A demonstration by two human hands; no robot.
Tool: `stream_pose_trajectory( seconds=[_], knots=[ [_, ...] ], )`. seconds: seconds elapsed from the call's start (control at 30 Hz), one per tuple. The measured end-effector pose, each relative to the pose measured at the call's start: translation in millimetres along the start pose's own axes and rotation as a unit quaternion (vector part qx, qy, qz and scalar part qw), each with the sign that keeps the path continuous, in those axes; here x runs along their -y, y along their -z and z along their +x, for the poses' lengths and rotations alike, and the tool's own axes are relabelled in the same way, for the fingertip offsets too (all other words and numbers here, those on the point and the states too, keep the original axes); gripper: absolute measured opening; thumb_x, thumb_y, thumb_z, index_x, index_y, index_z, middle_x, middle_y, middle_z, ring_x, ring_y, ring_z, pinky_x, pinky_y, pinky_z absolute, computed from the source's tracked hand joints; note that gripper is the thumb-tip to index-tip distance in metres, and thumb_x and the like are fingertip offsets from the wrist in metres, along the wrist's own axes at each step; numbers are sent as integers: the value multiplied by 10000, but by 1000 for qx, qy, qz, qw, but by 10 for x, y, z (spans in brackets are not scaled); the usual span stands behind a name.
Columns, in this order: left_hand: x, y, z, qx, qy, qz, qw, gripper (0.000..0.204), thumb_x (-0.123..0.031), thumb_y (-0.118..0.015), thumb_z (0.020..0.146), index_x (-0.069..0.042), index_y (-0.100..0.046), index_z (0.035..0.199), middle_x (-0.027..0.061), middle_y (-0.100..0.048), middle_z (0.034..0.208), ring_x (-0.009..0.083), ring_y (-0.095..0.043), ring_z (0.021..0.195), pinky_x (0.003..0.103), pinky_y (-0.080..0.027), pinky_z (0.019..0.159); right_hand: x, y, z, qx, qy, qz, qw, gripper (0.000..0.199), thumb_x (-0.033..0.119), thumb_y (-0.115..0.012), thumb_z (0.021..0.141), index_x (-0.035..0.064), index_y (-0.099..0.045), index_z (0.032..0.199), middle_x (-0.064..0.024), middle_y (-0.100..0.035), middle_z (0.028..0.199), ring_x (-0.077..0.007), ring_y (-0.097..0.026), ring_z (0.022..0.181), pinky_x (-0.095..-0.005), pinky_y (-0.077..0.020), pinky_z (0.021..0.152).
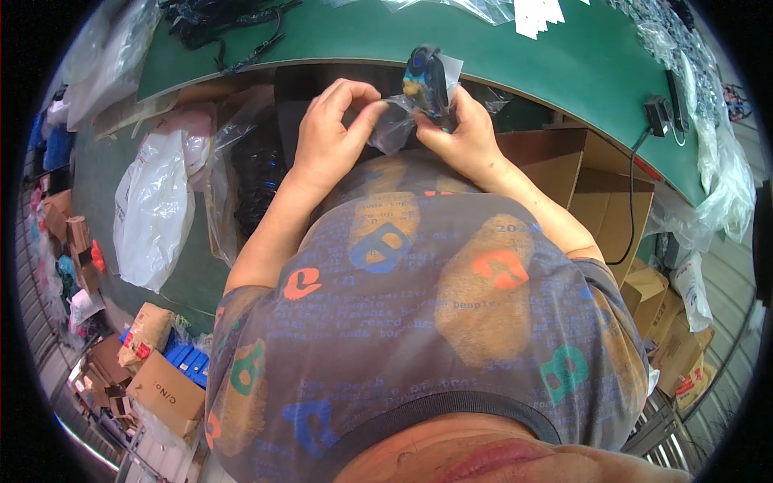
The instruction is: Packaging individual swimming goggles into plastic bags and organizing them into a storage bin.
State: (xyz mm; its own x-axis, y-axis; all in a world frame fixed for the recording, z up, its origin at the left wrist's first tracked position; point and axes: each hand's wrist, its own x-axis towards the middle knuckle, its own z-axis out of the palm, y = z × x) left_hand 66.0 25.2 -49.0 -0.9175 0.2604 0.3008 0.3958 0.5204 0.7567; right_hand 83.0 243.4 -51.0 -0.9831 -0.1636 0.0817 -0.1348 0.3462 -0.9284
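Close in front of my body, at the near edge of the green table, my right hand [469,135] grips a dark, oblong item [428,80] with a blue and yellow patch on its side. Its exact kind cannot be made out. A white card [452,72] stands behind it, in the same grip. Clear plastic film [392,131], seemingly a bag, hangs at the item's lower left. The thumb and forefinger of my left hand [334,129] pinch the film's left edge.
On the green table [523,76] lie black cables [229,24], white papers [535,16], a black plug adapter [658,117] and heaped clear plastic bags [684,64]. An open cardboard box [608,189] stands below at right. At left are a white plastic bag [153,217] and black bagged goods [262,189].
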Motion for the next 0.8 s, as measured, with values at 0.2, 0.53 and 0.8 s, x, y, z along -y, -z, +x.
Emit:
stream_pose_trajectory(
  seconds=[0.2, 0.53, 0.8],
  knots=[
    [130, -117, -148, 190, 263, -214, 921, 294, -257, -730, 912, -23, -628, 1059, 73, -710, 888, 165, -682, 749, 290, -546, 716, -28, -11, -8, -21, 13, -19, 1000, 399, 129, -765, 762, 54, -621, 1126, -128, -660, 970, -275, -643, 900, -381, -531, 800],
    [235, -95, -240, 4, 311, -494, 812, 193, -143, -621, 996, -61, -606, 1170, 44, -641, 992, 137, -640, 937, 373, -563, 906, 177, 73, 21, 111, 38, -155, 981, 398, 316, -753, 842, 29, -542, 1022, -192, -656, 891, -411, -657, 858, -459, -524, 723],
    [-94, 31, -111, -32, 24, -59, 997, 340, 17, -595, 926, -32, -624, 1261, 98, -570, 1110, 187, -606, 942, 304, -517, 812, 430, 293, -38, 152, 240, -317, 905, 521, 317, -734, 847, 17, -556, 1234, -118, -647, 996, -293, -666, 890, -392, -504, 821]
  ],
)
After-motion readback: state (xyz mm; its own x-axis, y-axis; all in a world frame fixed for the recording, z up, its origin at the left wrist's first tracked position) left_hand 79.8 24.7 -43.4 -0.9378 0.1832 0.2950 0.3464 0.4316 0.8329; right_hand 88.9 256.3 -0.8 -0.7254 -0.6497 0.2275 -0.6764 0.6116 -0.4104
